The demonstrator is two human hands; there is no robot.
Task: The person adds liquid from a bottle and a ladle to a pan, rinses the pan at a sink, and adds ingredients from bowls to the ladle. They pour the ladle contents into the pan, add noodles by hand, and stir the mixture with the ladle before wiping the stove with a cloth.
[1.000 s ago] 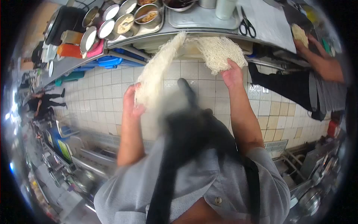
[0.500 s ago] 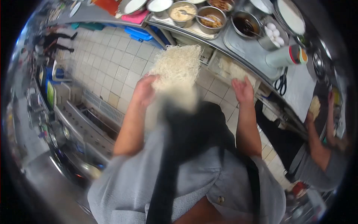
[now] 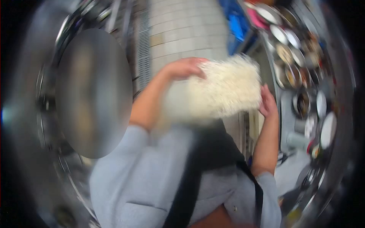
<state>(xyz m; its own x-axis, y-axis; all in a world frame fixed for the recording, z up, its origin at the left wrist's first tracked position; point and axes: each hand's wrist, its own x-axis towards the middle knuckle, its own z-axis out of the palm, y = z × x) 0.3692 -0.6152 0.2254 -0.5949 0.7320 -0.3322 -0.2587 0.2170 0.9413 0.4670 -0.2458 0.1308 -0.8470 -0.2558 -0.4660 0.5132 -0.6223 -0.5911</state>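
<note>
A pale slab of dried thin noodles (image 3: 232, 86) spans the space between my hands in front of my chest, blurred by motion. My left hand (image 3: 186, 69) grips its left edge, thumb and fingers closed round it. At the opposite edge my right hand (image 3: 268, 102) is closed on the noodles, with some fingers hidden behind them. A hazy pale patch below my left hand is too blurred to make out.
To the right runs a counter with several metal bowls, among them a bowl of dark liquid (image 3: 302, 104), and a pale green bottle (image 3: 298, 141). A blue container (image 3: 236, 24) stands at the far end. A floor drain grate (image 3: 144, 45) lies left of the tiles.
My view has swung left, so the counter now lies along the right. The noodles have moved across to the right hand, which was apart and open before and now holds their edge.
</note>
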